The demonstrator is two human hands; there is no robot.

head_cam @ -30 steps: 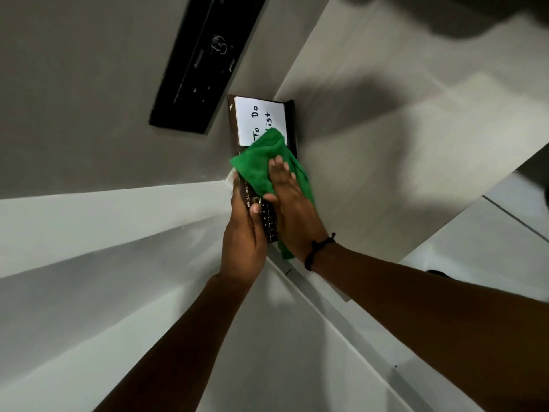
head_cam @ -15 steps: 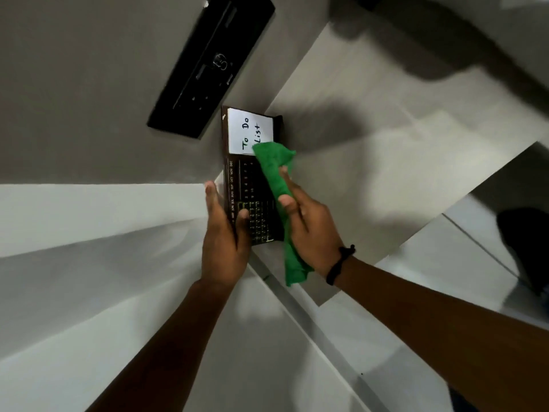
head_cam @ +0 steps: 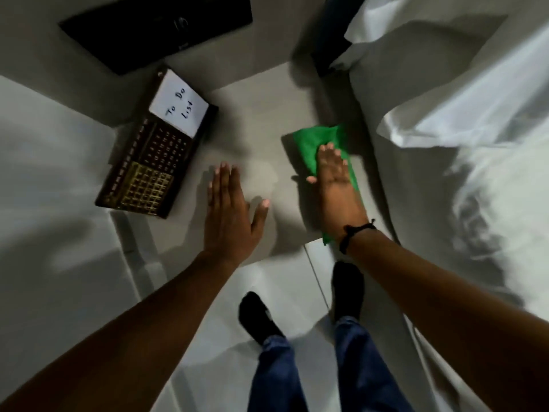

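Cloth (head_cam: 314, 144) left the board (head_cam: 154, 165), apparently stretched along the flat right hand (head_cam: 335, 188).

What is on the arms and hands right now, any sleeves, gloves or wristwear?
No gloves and no sleeves in view: both forearms are bare to the frame edge. The right hand has a black cord bracelet with a knot at its wrist. The left hand has a bare wrist, and no rings show.

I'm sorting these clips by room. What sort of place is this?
Probably a bedroom: rumpled white bedding lies beside a table, where the right hand presses a green cloth near a to-do board.
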